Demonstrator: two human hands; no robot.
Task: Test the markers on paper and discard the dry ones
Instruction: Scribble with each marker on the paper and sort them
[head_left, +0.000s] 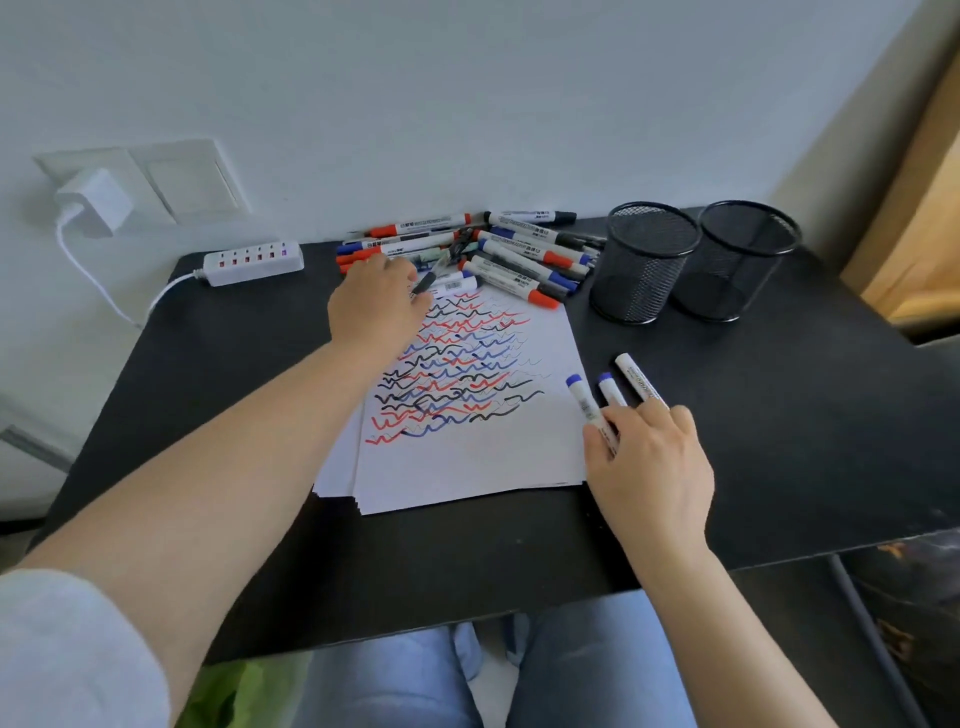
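Now left hand (376, 306) pinches a dark pen (434, 273) at the marker pile (514, 254); right hand (649, 457) rests flat, fingers straight, on three markers (605, 395) beside the scribbled paper (467, 457).

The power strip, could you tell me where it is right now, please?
In the head view the power strip lies at the table's far left corner, against the wall, left of the marker pile.

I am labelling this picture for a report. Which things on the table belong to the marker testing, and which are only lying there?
Belong to the job: pile of markers; scribbled paper; three markers under the right hand; pen at the left hand.

Only lying there: power strip; two mesh cups, possibly for sorting.
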